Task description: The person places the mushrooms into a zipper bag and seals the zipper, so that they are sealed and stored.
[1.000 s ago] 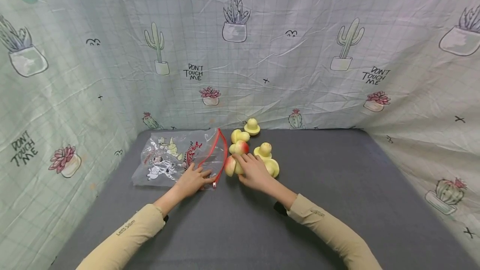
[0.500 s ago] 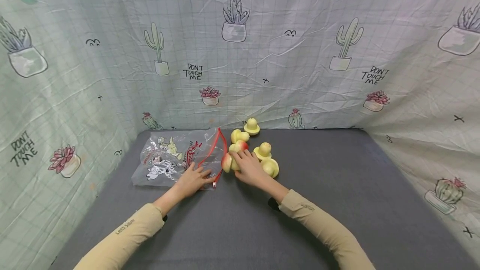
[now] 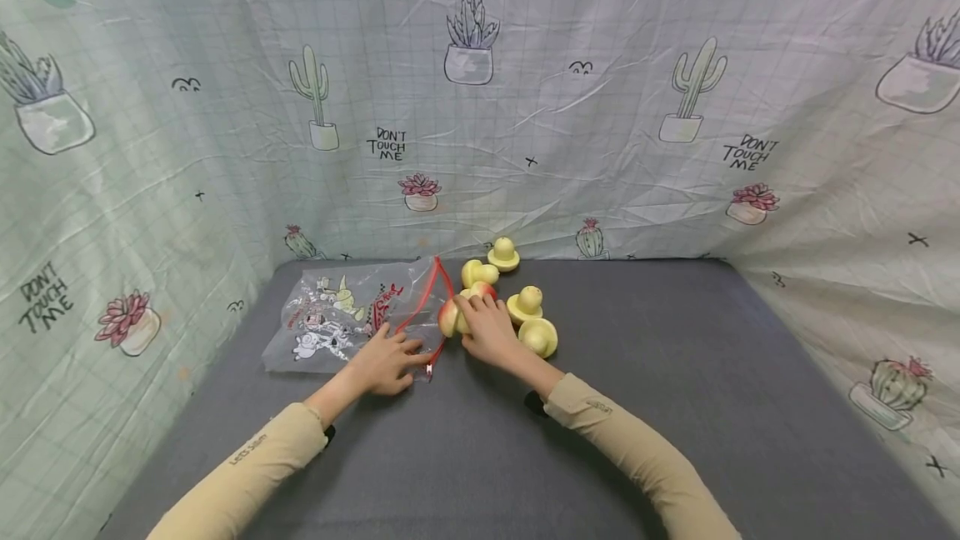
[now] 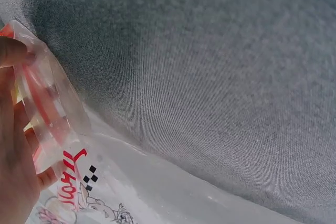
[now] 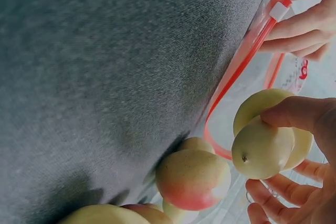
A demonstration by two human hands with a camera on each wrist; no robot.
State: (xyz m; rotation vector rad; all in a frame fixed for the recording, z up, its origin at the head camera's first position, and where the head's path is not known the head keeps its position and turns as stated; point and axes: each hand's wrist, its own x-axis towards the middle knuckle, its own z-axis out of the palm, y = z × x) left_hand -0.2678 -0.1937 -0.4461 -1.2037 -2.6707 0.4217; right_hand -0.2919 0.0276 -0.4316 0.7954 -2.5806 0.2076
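My right hand point(image 3: 491, 332) holds a mushroom-shaped yellow toy point(image 5: 262, 148) with a red-tinged cap point(image 3: 447, 318). Thumb above and fingers below grip it at the mouth of a clear zip bag point(image 3: 330, 344). My left hand point(image 3: 384, 361) pinches the near corner of that bag, by its red zip strip point(image 5: 236, 74); the left wrist view shows its thumb point(image 4: 13, 52) on the plastic edge. The bag lies flat, its mouth facing right and parted. Just beyond the right hand sits another red-tinged mushroom toy point(image 5: 191, 179), partly hidden in the head view.
Several more yellow mushroom toys stand or lie right of the bag, among them ones at the back point(image 3: 504, 255), in the middle point(image 3: 529, 302) and nearest me point(image 3: 537, 338). A dark grey table point(image 3: 675, 357) meets a printed curtain point(image 3: 600, 148) behind and at the sides.
My right hand has moved left with the mushroom toy, from beside the bag to its red-edged mouth. The left hand stays at the bag's corner, almost unmoved.
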